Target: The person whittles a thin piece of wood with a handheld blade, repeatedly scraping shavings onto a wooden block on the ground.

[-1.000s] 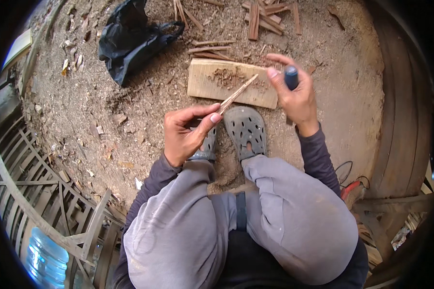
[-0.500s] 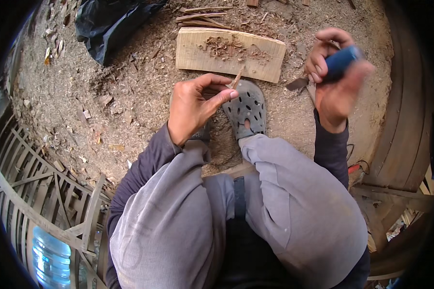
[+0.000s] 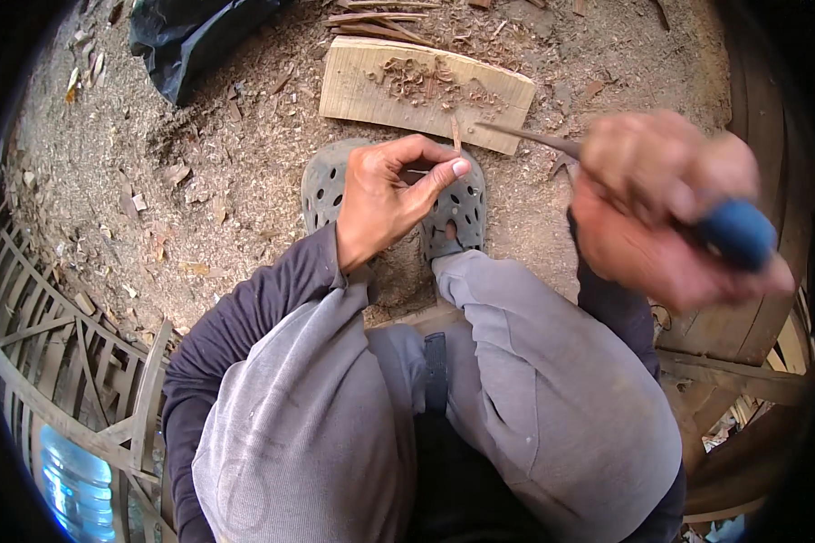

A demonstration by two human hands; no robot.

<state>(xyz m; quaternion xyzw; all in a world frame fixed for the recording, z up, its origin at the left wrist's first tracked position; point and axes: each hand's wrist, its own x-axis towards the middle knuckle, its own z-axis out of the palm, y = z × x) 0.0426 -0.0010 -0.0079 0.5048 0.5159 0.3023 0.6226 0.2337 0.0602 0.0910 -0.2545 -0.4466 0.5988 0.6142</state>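
Dirt floor (image 3: 226, 163), with shavings (image 3: 426, 77) on a board (image 3: 349, 86): some cutting appears done, the remainder unclear. My left hand (image 3: 385, 195) pinches a stick (image 3: 456, 138) above one shoe (image 3: 466, 204); my right hand (image 3: 666, 204) grips a knife (image 3: 539, 138).

The right hand (image 3: 647, 185) is blurred; the thin stick (image 3: 456, 136) is partly hidden by the left hand (image 3: 385, 195); the black bag (image 3: 186, 45) is cropped above.
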